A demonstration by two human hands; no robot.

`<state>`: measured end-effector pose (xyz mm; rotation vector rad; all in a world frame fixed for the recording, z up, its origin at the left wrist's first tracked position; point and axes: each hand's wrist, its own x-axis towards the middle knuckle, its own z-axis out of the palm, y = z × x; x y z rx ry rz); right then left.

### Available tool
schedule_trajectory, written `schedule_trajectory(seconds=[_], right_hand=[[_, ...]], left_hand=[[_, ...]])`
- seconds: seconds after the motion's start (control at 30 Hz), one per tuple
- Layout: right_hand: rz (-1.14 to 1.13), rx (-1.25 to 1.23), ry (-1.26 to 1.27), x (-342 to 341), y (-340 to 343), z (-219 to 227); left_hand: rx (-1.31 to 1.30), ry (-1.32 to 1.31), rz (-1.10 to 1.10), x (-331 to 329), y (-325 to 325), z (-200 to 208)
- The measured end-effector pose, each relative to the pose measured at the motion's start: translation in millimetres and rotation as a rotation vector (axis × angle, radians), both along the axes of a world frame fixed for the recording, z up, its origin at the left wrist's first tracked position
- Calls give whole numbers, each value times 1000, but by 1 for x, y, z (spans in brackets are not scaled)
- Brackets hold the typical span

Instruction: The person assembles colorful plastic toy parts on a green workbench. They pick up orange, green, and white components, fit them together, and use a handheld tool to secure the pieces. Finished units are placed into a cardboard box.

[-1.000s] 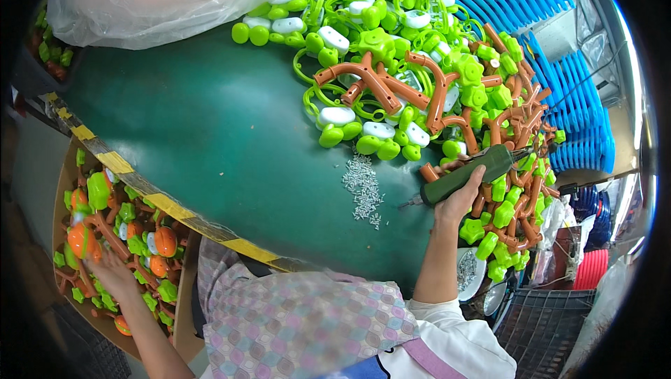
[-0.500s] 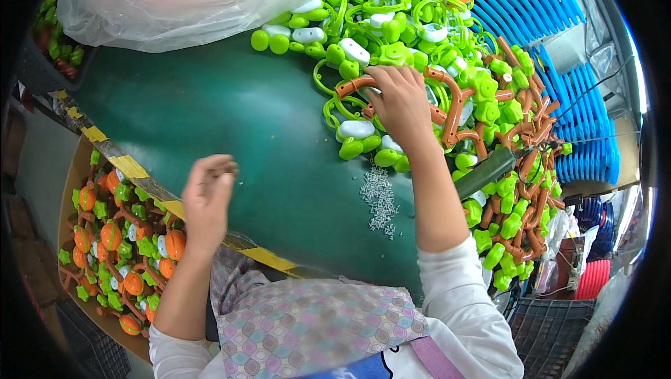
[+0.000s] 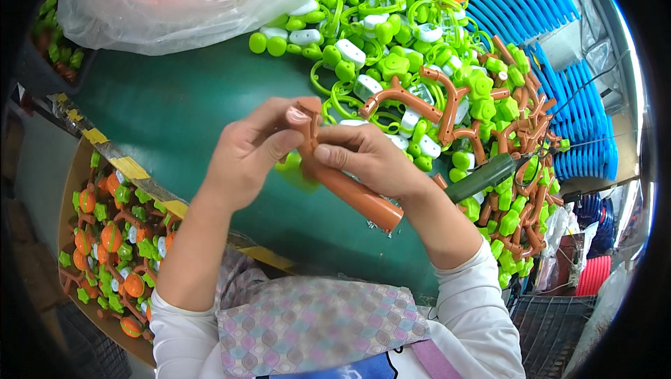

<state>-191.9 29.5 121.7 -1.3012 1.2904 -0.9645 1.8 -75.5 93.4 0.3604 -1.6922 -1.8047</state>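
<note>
Both hands meet over the table's near part around a brown plastic branch-shaped piece (image 3: pixel 360 201). My left hand (image 3: pixel 244 155) pinches its upper end. My right hand (image 3: pixel 374 159) has its fingers closed on the middle, and the thick round end sticks out toward me on the right. Under the branch hangs a green part (image 3: pixel 297 171), blurred and partly covered by the fingers. Small silvery screws (image 3: pixel 374 225) peep out beneath the branch; most of their pile is hidden.
Loose green and white parts (image 3: pixel 349 50) and brown branches (image 3: pixel 447 106) heap up at the right. A dark green power screwdriver (image 3: pixel 482 178) lies by them. Blue racks (image 3: pixel 587 120) stand beyond. A plastic bag (image 3: pixel 210 23) holds orange shells; a carton (image 3: pixel 73 169) with assembled pieces stands lower left.
My right hand has come back from the heap toward me with the brown branch piece. My left hand, empty before, has moved up and right and now grips it too.
</note>
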Motion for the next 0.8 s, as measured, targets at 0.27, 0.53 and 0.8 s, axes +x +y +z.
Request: schedule_trajectory(seconds=[0.27,0.53,0.8], right_hand=[[103,415,-366,44,62,-47],[22,534,-434,66,83,-43],[-166,-301,483,51,78,-76]], left_hand=[[43,1,-181,47,29,-23],[-344,-153,-154,55,52,-27],[-746,-172,-64,66,55,-48]])
